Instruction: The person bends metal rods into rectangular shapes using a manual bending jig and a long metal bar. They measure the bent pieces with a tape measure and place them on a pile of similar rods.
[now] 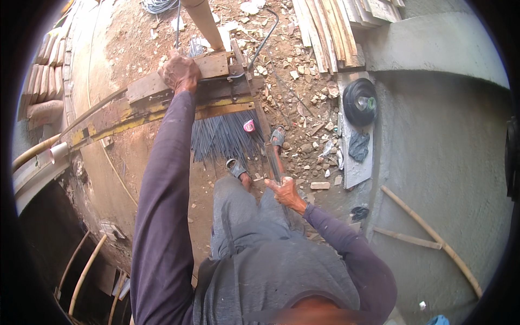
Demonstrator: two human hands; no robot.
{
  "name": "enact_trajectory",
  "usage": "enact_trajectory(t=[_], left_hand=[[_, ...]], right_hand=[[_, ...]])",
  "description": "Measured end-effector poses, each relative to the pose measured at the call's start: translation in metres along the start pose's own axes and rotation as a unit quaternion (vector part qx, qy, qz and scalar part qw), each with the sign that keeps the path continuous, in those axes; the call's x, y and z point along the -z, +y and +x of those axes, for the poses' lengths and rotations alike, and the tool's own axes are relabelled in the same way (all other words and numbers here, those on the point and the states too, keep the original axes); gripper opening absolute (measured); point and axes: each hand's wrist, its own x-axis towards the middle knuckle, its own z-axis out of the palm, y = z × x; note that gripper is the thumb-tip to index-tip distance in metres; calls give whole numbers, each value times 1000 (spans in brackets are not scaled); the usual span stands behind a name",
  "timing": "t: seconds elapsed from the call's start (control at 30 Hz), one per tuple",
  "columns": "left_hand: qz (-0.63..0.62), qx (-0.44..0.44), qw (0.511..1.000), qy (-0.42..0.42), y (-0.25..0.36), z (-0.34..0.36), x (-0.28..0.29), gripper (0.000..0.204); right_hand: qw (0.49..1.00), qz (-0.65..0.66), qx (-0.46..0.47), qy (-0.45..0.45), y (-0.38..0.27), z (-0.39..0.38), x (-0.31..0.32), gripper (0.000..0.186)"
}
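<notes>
Left hand [180,73]: clenched around a thin dark rod [178,27], which we see rising beyond the fist, above the wooden tabletop [147,89]. Right hand [288,195]: grasping a grey metal tool [274,162] — exact kind we cannot tell — below the tabletop's right end. Beneath: bundled rods [219,135], with one pink-and-white round object [248,125]. Right side: black coil [352,105] on a pale board [357,170].

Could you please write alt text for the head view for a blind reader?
A person's left hand grips a thin rod at a wooden bench, while the right hand holds a bar-like tool. Dark rods lie on the ground below.
</notes>
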Motion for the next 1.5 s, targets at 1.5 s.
enact_trajectory(t=[1.5], left_hand=[[-16, -23, 998, 51, -23, 15, -23, 27]], right_hand=[[983, -20, 183, 24, 23, 26, 1, 42]])
